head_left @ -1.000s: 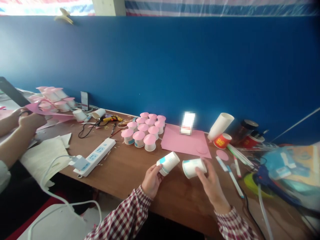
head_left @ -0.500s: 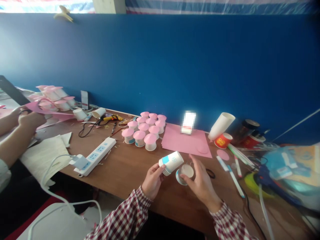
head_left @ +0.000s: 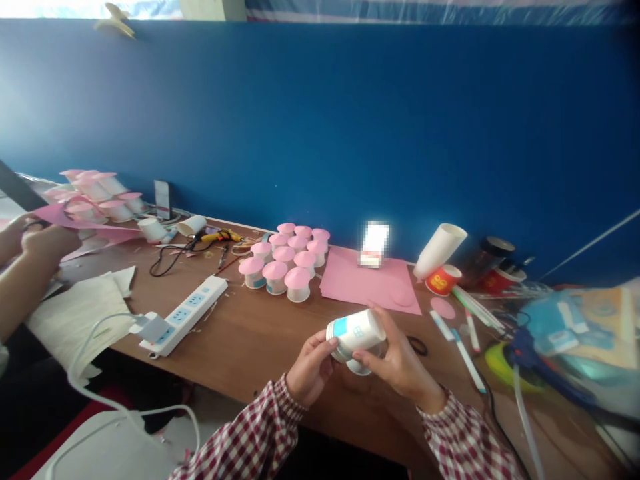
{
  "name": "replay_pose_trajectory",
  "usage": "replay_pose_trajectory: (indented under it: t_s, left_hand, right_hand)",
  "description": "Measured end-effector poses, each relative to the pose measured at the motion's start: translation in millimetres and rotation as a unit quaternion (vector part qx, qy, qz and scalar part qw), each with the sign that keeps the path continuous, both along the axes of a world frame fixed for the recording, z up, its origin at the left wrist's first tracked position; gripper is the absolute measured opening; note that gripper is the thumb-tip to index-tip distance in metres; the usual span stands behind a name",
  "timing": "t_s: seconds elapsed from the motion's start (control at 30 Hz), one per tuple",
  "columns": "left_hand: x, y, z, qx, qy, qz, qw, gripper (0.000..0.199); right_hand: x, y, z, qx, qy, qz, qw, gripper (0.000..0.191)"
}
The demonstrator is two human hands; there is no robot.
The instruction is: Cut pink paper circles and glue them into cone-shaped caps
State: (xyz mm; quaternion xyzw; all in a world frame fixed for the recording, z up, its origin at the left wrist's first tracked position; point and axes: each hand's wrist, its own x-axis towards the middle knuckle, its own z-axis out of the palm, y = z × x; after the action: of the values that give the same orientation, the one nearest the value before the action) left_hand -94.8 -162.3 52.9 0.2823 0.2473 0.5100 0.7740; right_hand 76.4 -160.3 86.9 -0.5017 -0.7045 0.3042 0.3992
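A short stack of white paper cups (head_left: 361,331) with a blue print is tilted between my two hands. My left hand (head_left: 314,365) grips its rim end at the left. Around the base end curve the fingers and thumb of my right hand (head_left: 396,360). Just below the stack, another white cup (head_left: 361,367) rests on the table, mostly covered by the stack and my right hand. Several cups topped with pink cones (head_left: 284,257) stand grouped behind my hands. Pink paper sheets (head_left: 369,283) lie to their right.
A white power strip (head_left: 186,317) with a plugged cable lies front left. Another person's hands (head_left: 45,243) hold pink paper at far left. Markers (head_left: 469,360), a red cup (head_left: 443,280) and a glue gun (head_left: 540,373) are at right.
The stack in my left hand has shifted right, over the cup on the table. My right hand has closed onto the stack's base end. The view has shifted slightly.
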Motion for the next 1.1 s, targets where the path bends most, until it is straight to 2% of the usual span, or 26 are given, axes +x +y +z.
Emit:
replay_pose_trajectory:
  t_s: [0.2, 0.3, 0.43, 0.57, 0.7, 0.77, 0.93, 1.0, 1.1]
  left_hand:
    - [4.3, 4.2, -0.3, -0.019, -0.024, 0.014, 0.999, 0.026]
    - [4.9, 9.0, -6.5, -0.034, -0.028, 0.04, 0.998, 0.024]
    - [6.5, 11.5, -12.6, -0.091, -0.018, 0.048, 0.995, 0.023]
    - [7.9, 10.1, -12.1, -0.095, 0.012, 0.035, 0.995, 0.026]
    - [4.5, 10.1, -20.3, -0.056, 0.093, 0.055, 0.993, 0.03]
    - [1.6, 9.7, -29.1, 0.0, 0.171, 0.081, 0.982, 0.029]
    - [-3.8, 3.2, -45.1, 0.167, 0.367, 0.116, 0.907, 0.018]
    - [-4.2, 0.4, -46.0, 0.212, 0.405, 0.11, 0.883, 0.016]
    - [-3.5, -0.9, -45.8, 0.255, 0.43, 0.091, 0.861, 0.015]
  right_hand:
    - [4.7, 3.8, 2.1, 0.02, -0.025, -0.012, 0.999, 0.083]
    - [10.2, 13.5, 3.9, 0.008, 0.033, -0.034, 0.999, 0.082]
    - [18.2, 31.4, 4.7, -0.069, 0.17, -0.058, 0.981, 0.069]
    - [24.6, 44.9, 5.3, -0.08, 0.198, -0.055, 0.975, 0.056]
    - [23.3, 56.2, 9.9, -0.044, 0.118, -0.074, 0.989, 0.06]
    - [15.2, 63.1, 12.8, -0.031, 0.065, -0.062, 0.995, 0.063]
    - [-25.8, 81.2, 13.8, -0.041, -0.062, 0.047, 0.996, 0.064]
    - [-44.5, 86.4, 11.2, -0.038, -0.147, 0.09, 0.984, 0.063]
    - [-67.5, 91.9, 4.2, -0.02, -0.242, 0.141, 0.96, 0.062]
